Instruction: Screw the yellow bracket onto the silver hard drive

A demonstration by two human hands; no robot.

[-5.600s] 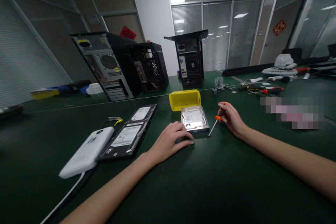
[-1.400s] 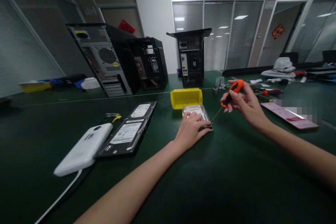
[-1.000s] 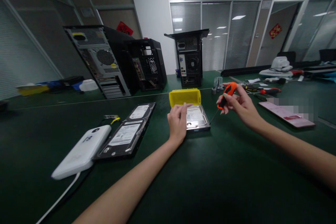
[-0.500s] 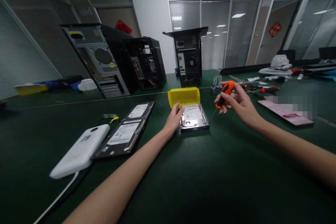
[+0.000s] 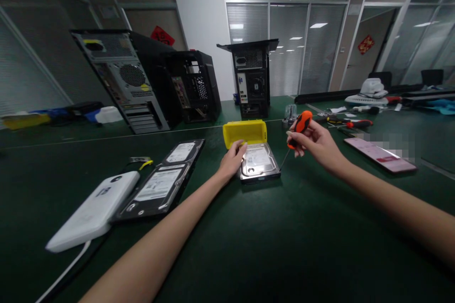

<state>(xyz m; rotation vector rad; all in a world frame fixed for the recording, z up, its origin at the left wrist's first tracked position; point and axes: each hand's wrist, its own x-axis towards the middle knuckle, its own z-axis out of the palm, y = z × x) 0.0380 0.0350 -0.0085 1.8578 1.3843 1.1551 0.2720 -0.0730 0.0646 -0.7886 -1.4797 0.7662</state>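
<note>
A silver hard drive [image 5: 259, 160] lies label up on the green table, with a yellow plastic case [image 5: 245, 133] standing open behind it. My left hand [image 5: 232, 158] grips the drive along its left side, fingers at the rear left corner. In my right hand [image 5: 314, 137] is a screwdriver [image 5: 302, 123] with an orange and black handle, tilted, its thin shaft pointing down and left. The tip is at the drive's front right corner; whether it touches a screw is too small to tell.
Two more hard drives [image 5: 159, 183] lie to the left beside a white power bank [image 5: 95, 210] with a cable. Computer cases [image 5: 252, 75] stand at the back. A pink phone [image 5: 380, 154], pliers and other tools [image 5: 359, 124] lie on the right.
The whole view has shifted slightly, so things appear a little further left. Both hands keep the same hold, and the screwdriver stays at the drive's corner.
</note>
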